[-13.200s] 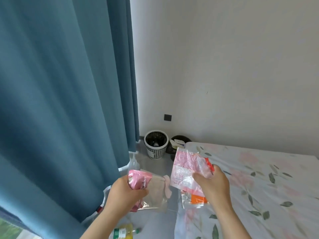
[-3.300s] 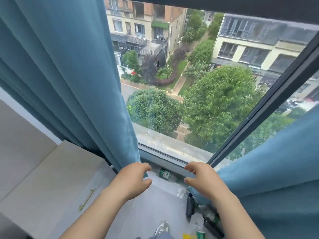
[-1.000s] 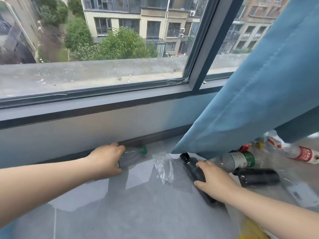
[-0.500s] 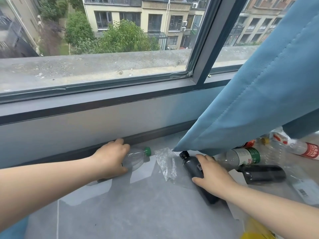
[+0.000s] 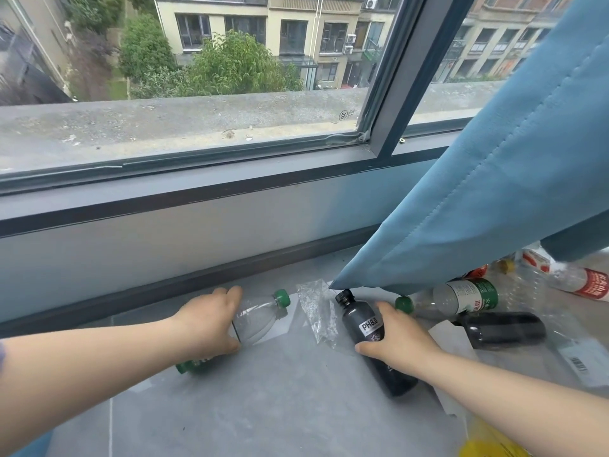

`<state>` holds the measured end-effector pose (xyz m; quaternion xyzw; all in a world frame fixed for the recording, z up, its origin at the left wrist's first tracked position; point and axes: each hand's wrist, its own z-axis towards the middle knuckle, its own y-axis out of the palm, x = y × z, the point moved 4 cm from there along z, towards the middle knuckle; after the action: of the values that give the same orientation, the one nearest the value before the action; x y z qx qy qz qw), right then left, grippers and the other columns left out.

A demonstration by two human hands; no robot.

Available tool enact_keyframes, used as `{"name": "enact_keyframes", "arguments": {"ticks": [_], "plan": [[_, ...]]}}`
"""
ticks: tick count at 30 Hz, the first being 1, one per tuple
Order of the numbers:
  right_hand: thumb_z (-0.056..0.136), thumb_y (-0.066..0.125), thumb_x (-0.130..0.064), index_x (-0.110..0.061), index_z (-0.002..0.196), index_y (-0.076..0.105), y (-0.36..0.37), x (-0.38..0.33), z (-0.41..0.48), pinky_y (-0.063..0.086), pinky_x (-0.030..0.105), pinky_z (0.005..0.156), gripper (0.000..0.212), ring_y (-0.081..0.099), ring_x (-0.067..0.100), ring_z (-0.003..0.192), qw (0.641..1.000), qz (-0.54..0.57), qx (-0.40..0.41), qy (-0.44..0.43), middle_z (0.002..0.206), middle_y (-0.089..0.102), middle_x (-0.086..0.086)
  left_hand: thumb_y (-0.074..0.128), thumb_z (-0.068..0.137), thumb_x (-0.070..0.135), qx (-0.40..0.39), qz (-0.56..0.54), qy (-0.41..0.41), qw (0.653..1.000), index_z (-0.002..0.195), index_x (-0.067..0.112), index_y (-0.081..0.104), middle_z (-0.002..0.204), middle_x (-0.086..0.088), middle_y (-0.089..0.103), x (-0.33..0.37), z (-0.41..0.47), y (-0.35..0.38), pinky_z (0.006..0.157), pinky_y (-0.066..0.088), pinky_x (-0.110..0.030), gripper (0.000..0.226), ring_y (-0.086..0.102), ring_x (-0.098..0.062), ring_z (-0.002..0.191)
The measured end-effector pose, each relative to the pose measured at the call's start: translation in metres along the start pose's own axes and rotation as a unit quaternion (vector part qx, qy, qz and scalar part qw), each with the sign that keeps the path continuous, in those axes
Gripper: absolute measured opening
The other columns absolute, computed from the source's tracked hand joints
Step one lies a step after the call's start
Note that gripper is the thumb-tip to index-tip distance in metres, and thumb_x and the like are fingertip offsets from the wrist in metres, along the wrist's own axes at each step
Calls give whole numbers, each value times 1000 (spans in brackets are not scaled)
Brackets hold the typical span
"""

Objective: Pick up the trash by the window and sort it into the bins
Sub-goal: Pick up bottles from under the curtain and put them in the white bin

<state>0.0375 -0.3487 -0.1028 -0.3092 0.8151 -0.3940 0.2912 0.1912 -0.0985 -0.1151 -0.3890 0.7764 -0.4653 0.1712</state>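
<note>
Down at the foot of the window wall, both hands are on bottles lying on their sides on the grey floor (image 5: 280, 410). The left hand (image 5: 211, 324) curls its fingers over a clear bottle (image 5: 260, 319), whose green cap points right, towards a crumpled plastic wrapper (image 5: 317, 313). The right hand (image 5: 400, 339) grips a black bottle (image 5: 364, 324) with a white "PH8.0" label, thumb on the near side and fingers over the top. Its cap lies just under the hem of the blue curtain (image 5: 494, 199). Further right, close together, lie a green-labelled bottle (image 5: 461, 296), a second black bottle (image 5: 504, 329) and a red-labelled bottle (image 5: 590, 285). A yellow packet (image 5: 487, 446) shows at the bottom edge, beside the right forearm.
</note>
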Motion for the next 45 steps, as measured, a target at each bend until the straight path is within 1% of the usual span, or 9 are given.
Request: {"name": "enact_keyframes", "arguments": {"ticks": [8, 12, 17, 19, 25, 32, 36, 38, 45], "plan": [[66, 73, -46, -20, 97, 47, 13, 2, -1, 50, 31, 76, 48, 59, 17, 92, 999, 8, -44, 31, 97, 58, -6, 64, 78, 46, -33, -18, -6, 999, 128, 11, 34, 118, -10, 51, -2, -3, 14, 83, 49, -35, 69, 57, -29, 104], [64, 71, -39, -22, 92, 52, 15, -1, -9, 48, 27, 71, 39, 60, 15, 87, 997, 25, -60, 30, 94, 60, -8, 62, 78, 48, -21, -61, -17, 998, 127, 11, 35, 120, -9, 49, -2, -6, 10, 87, 49, -35, 67, 56, -27, 106], [61, 70, -43, -28, 83, 47, 4, -22, -27, 47, 24, 72, 36, 56, 9, 87, 995, 48, -84, 1, 90, 55, -15, 64, 71, 47, 8, -152, -38, 988, 112, 16, 40, 103, -2, 50, 3, -21, -11, 77, 48, -33, 57, 54, -22, 93], [58, 69, -43, -29, 88, 48, -3, -37, -37, 49, 23, 74, 39, 58, 6, 88, 992, 76, -95, -22, 92, 59, -15, 66, 67, 48, 28, -188, -42, 981, 106, 17, 41, 99, 0, 52, 3, -30, -21, 77, 50, -35, 55, 55, -20, 90], [63, 72, -36, -25, 101, 49, -41, -84, -58, 46, 17, 61, 46, 60, 1, 78, 979, 179, -71, -64, 92, 65, -10, 69, 64, 47, 92, -264, -78, 957, 90, 18, 42, 85, 2, 56, -22, -54, -74, 66, 47, -33, 48, 57, -16, 77], [57, 73, -39, -27, 91, 47, -93, -136, -55, 53, 27, 76, 45, 63, 5, 83, 967, 236, -16, -92, 89, 65, -11, 71, 65, 49, 68, -303, -90, 946, 104, 23, 45, 91, 8, 57, -41, -82, -129, 74, 52, -31, 54, 59, -10, 81], [63, 77, -32, -31, 94, 45, -137, -160, -74, 47, 18, 70, 44, 61, 0, 84, 959, 271, -13, -82, 91, 63, -14, 71, 63, 50, 50, -328, -94, 939, 111, 28, 42, 95, 12, 56, -37, -113, -169, 74, 51, -27, 60, 57, -6, 83], [66, 77, -27, -31, 96, 45, -166, -171, -95, 43, 14, 69, 45, 61, -1, 86, 958, 277, -12, -81, 91, 63, -14, 70, 61, 50, 36, -339, -106, 934, 110, 28, 42, 94, 11, 57, -31, -136, -196, 73, 52, -28, 61, 59, -7, 82], [65, 80, -17, -29, 95, 51, -288, -195, -213, 50, 26, 77, 43, 63, -2, 80, 933, 354, 55, -29, 86, 66, -13, 69, 62, 46, 49, -387, -100, 915, 104, 30, 44, 94, 10, 59, 6, -236, -320, 75, 51, -28, 51, 59, -8, 84]]}}
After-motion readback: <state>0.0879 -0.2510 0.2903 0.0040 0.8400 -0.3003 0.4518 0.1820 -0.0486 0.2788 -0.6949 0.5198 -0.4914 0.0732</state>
